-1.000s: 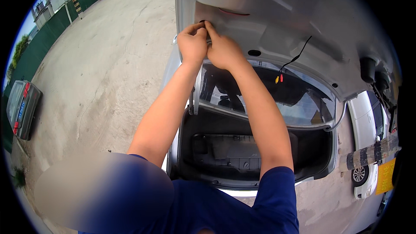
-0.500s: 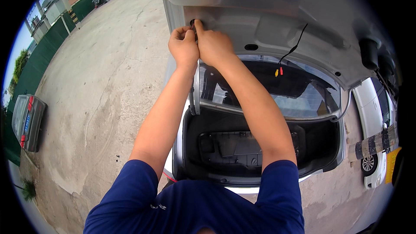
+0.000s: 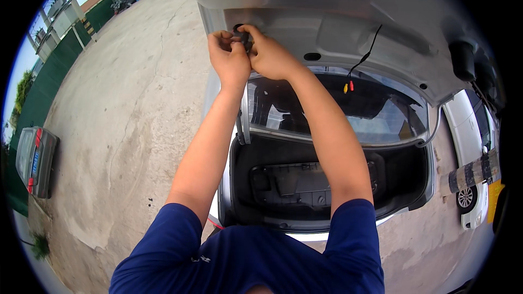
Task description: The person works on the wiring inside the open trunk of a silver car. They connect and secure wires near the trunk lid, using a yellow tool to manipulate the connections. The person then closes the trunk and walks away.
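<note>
Both my arms are raised to the underside of an open silver trunk lid (image 3: pixel 348 16). My left hand (image 3: pixel 229 60) has its fingers curled around a small dark part (image 3: pixel 243 38) at a hole near the lid's left side. My right hand (image 3: pixel 269 57) is pressed against my left one, its index finger bent onto that same part, which my fingers largely hide. To the right, a black cable (image 3: pixel 366 54) hangs from the lid, ending in yellow (image 3: pixel 345 88) and red (image 3: pixel 352 86) plugs.
Below are the trunk opening (image 3: pixel 400 182) with a dark tray inside and the rear window (image 3: pixel 381 111). A grey car (image 3: pixel 35 160) stands left by a green fence (image 3: pixel 43 98). At right are a white car (image 3: pixel 463 130) and a striped post (image 3: pixel 468 174).
My hands and the lid appear farther left in the view. A dark part now shows more between my fingers, and my right index finger is more bent.
</note>
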### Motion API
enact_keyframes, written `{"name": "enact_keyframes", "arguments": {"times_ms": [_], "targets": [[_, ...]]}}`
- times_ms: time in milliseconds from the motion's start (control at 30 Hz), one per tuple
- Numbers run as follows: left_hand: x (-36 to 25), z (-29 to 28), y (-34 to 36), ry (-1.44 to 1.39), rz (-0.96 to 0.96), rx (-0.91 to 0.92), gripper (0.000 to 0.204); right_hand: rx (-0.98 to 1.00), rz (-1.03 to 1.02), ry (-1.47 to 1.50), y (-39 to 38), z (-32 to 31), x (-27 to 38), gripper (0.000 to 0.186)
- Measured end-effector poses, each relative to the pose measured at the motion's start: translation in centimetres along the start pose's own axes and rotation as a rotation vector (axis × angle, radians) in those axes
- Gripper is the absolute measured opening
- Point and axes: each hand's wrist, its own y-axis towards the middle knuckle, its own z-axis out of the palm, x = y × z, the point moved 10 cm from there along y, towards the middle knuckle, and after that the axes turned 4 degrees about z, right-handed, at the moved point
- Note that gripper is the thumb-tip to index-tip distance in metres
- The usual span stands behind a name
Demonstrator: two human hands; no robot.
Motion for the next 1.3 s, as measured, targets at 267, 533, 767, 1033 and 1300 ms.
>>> {"name": "enact_keyframes", "arguments": {"times_ms": [267,533,767,1033,1300], "targets": [[-0.1,0.2,0.1,0.053,-0.062,0.043,0.019,-0.138,-0.006,-0.857,-1.2,0.2,3.1,0.074],[1.1,-0.2,0.6,-0.014,-0.114,0.076,0.021,-0.156,0.019,-0.797,0.1,0.8,2.8,0.068],[1.4,-0.6,1.1,0.096,-0.057,0.131,0.029,-0.142,0.023,-0.415,-0.7,-0.6,1.9,0.066],[1.4,-0.2,1.3,0.085,-0.134,0.106,0.021,0.164,0.254,0.594,0.6,0.2,-1.1,0.055],[2.7,0.4,1.6,0.065,-0.122,0.156,0.019,-0.386,0.029,-0.154,-0.6,-2.2,0.0,0.041]]}}
